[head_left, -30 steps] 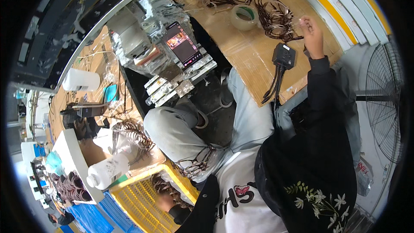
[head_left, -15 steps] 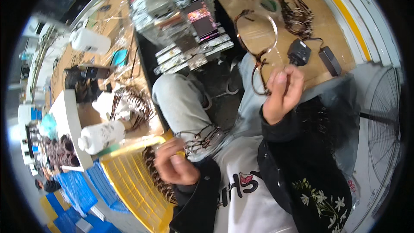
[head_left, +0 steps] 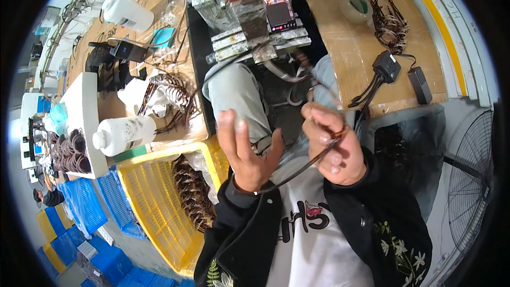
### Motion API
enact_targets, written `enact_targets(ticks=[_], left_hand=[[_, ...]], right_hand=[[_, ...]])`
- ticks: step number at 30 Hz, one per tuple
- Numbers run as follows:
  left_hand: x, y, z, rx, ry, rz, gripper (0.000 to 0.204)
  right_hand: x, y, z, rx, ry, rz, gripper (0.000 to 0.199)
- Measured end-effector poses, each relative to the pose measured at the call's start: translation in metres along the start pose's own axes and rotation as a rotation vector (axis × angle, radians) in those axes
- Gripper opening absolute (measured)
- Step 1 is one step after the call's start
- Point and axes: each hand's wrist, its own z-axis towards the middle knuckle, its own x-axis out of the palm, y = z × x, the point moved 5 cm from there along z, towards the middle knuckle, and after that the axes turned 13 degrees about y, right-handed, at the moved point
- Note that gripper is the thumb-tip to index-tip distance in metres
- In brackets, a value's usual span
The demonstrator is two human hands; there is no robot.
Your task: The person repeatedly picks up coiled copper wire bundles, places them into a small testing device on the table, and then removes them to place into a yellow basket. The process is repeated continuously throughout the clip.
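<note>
Since half a second ago both hands have met over the lap. The right hand (head_left: 333,146) pinches a dark brown cable (head_left: 297,172), which now runs to the left hand (head_left: 245,151), its fingers spread open. Left of them, the yellow crate (head_left: 154,202) holds coiled cables.

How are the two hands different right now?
The left hand is open with its fingers spread, while the right hand is curled shut. The right hand pinches a thin dark cable; the left hand grips nothing, and the cable only passes by its wrist. The left hand shows its palm, the right hand shows its bent fingers. Both are bare, raised in front of the chest, and come out of black sleeves.
</note>
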Motion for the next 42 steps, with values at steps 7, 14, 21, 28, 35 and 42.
enact_targets(ticks=[7, 14, 21, 28, 35, 42], left_hand=[[0.007, 0.031, 0.022, 0.143, 0.271, -0.175, 0.031], [-0.045, 0.077, -0.033, -0.452, 0.141, -0.264, 0.012], [-0.028, 0.069, -0.119, -0.570, 0.680, -0.166, 0.079], [-0.003, 0.090, -0.079, -0.520, 0.227, -0.203, 0.053], [0.022, 0.121, -0.012, -0.482, 0.131, -0.224, 0.030], [0.022, 0.121, -0.009, -0.362, 0.184, -0.357, 0.066]], right_hand=[[0.004, -0.049, -0.001, 0.574, 0.127, -0.114, 0.027], [-0.038, -0.013, 0.043, -0.248, 0.326, -2.179, 0.054], [-0.102, -0.052, 0.049, 0.051, 0.544, -2.352, 0.031], [-0.047, -0.004, 0.097, -0.405, 0.359, -2.024, 0.024], [-0.032, 0.031, 0.113, -0.677, 0.184, -2.064, 0.021], [-0.028, 0.051, 0.109, -0.625, 0.203, -2.144, 0.018]])
